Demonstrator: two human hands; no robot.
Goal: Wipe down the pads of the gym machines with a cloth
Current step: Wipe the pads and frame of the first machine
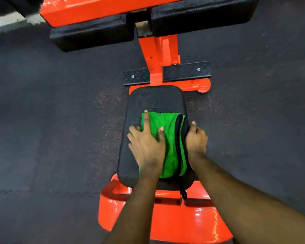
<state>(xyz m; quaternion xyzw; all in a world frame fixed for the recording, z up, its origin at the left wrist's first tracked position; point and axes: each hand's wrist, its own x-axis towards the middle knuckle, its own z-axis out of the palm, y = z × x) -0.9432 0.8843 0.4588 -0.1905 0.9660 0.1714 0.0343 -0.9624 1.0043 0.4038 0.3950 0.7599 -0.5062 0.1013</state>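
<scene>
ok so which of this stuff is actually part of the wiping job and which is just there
In the job: green cloth; seat pad under it; left hand pressing flat on the cloth; right hand gripping its right edge; the two upper pads, untouched now.

Just there: black footplate; orange frame; rubber floor.

left hand flat on green cloth | right hand grips seat pad edge (orange frame)

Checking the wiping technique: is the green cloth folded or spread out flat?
Folded: the green cloth shows stacked layers, black-trimmed edges doubled along its right side, under the left hand on the seat pad.
</scene>
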